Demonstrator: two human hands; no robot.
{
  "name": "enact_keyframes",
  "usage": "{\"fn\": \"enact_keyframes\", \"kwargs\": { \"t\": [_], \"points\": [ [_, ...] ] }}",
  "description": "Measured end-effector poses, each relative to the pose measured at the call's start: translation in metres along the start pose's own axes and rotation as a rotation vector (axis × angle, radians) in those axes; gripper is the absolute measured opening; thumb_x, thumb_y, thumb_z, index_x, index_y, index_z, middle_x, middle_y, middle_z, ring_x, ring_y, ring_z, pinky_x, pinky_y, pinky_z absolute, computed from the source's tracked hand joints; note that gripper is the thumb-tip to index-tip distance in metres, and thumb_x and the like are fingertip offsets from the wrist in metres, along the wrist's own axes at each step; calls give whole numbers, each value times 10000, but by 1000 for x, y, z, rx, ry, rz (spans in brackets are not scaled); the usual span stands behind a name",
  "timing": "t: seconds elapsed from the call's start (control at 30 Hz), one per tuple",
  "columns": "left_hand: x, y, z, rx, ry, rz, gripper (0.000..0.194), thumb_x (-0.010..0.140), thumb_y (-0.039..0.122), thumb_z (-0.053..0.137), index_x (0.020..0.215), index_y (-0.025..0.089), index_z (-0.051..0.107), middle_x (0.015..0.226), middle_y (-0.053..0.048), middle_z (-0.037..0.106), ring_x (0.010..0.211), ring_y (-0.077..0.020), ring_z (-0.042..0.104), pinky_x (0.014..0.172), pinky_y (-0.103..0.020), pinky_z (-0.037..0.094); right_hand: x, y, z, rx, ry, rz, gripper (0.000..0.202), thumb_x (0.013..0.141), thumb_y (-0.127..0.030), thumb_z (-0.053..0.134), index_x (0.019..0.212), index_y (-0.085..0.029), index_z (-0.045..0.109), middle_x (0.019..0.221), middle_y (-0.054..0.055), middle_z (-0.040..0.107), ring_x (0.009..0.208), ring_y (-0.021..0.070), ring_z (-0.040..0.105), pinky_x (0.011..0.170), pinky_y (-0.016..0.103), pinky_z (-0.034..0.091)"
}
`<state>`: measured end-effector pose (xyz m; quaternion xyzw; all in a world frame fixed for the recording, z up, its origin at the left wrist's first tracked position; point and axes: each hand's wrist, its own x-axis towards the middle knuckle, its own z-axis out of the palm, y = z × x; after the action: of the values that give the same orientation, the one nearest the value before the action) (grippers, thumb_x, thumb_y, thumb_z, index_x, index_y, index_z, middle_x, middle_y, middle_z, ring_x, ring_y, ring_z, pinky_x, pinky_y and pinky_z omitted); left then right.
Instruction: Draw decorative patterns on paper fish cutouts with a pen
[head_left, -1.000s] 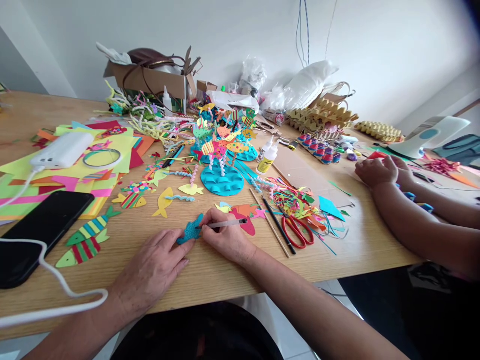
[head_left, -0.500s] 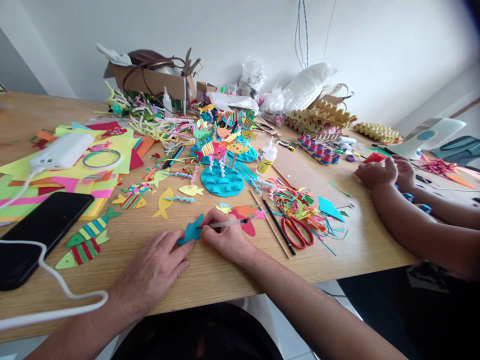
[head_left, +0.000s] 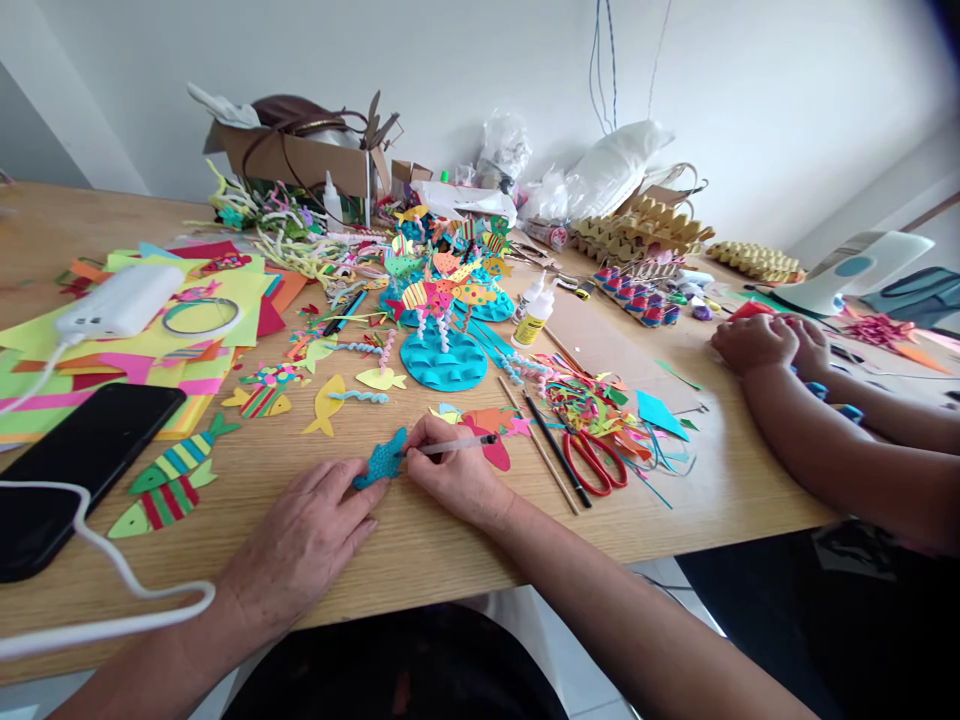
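Note:
A blue paper fish (head_left: 381, 462) covered in small dark marks lies on the table at front centre. My left hand (head_left: 315, 520) pins its left end down with the fingers. In my right hand (head_left: 450, 475) is a pen (head_left: 461, 444) with a clear barrel and a dark end, gripped between thumb and fingers. The pen's tip is by the fish's right end, largely hidden by my fingers. Red and orange paper cutouts (head_left: 496, 450) lie just behind my right hand. A yellow paper fish (head_left: 327, 404) rests beyond my left hand.
To the right lie a wooden stick (head_left: 551, 460), a black pencil (head_left: 556, 450) and red-handled scissors (head_left: 594, 462). Glue bottles (head_left: 531, 325) stand behind, near a blue base (head_left: 442, 362) bearing paper fish. A phone (head_left: 82, 470) and white cable are left. A co-worker's hands (head_left: 757, 342) are right.
The pen tip has drawn slightly to the right on the fish. My left hand keeps its place. The co-worker's fingers have shifted a little.

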<state>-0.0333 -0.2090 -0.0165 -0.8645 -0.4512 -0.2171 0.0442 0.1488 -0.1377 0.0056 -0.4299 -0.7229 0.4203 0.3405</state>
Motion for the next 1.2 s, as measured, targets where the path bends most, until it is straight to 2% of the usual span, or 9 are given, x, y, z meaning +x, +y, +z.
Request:
{"fn": "enact_keyframes", "kwargs": {
  "t": [0.33, 0.73, 1.2],
  "points": [
    [1, 0, 0, 17, 22, 14, 280, 899, 174, 414, 1096, 192, 613, 1054, -90, 539, 955, -234, 521, 844, -395, 467, 0, -1, -4, 29, 44, -11, 80, 671, -119, 483, 648, -187, 519, 592, -35, 533, 523, 90, 454, 481, 191, 346],
    [2, 1, -2, 46, 23, 45, 277, 882, 140, 428, 1079, 156, 621, 1044, -104, 533, 933, -246, 520, 821, -397, 467, 0, 3, 0, -1, 15, -4, 79, 673, -121, 486, 661, -191, 522, 587, -36, 533, 528, 95, 463, 493, 197, 358],
    [3, 0, -2, 30, 24, 49, 267, 887, 145, 430, 1075, 149, 619, 1058, -109, 522, 945, -250, 513, 824, -406, 466, 2, 0, -1, 42, 49, -5, 75, 644, -124, 469, 624, -190, 498, 572, -37, 521, 514, 94, 456, 482, 198, 351]
  ]
}}
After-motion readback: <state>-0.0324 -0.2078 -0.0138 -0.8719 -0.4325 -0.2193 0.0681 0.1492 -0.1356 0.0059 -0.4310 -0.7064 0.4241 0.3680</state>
